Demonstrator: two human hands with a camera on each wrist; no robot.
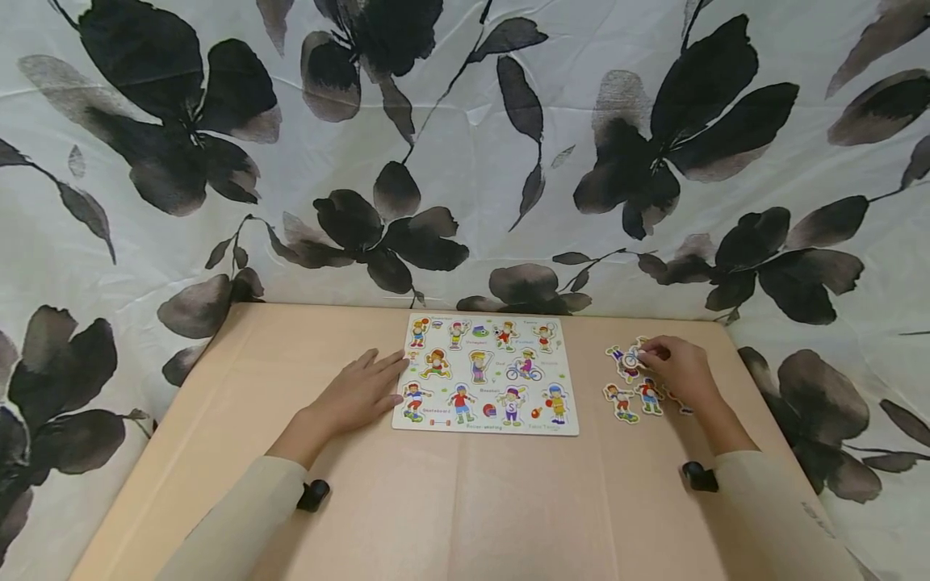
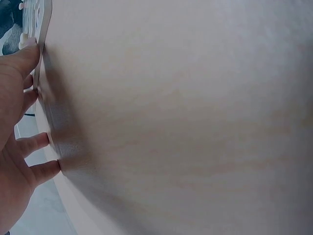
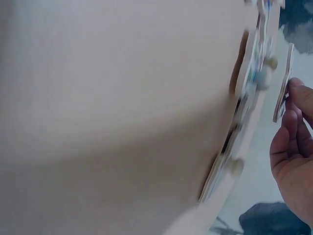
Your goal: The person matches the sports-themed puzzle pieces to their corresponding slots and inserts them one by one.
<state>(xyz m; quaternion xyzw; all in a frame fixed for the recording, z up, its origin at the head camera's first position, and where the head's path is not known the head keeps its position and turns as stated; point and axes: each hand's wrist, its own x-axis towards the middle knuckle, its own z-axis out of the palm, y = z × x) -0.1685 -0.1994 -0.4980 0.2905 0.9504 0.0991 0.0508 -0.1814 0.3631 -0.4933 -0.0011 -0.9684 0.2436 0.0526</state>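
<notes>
A white puzzle board [image 1: 494, 425] printed with children doing sports lies on the table. At its left edge rests my left hand [image 1: 358, 393], fingers spread and nearly straight; the left wrist view shows the thumb and fingertips [image 2: 36, 54] along the board's side. My right hand [image 1: 680, 371] pinches a thin flat piece [image 1: 631, 357], which the right wrist view shows held above the table between thumb and fingers [image 3: 293, 112]. Under and beside that hand lie several figure-shaped pieces, among them one in red [image 1: 622, 403] and one in blue [image 1: 650, 397]; some have small knobs.
The tan table [image 1: 508, 500] reaches back to a white cloth [image 1: 508, 242] with dark flowers. Black wrist straps show at both cuffs, the left one [image 1: 313, 495] and the right one [image 1: 700, 476].
</notes>
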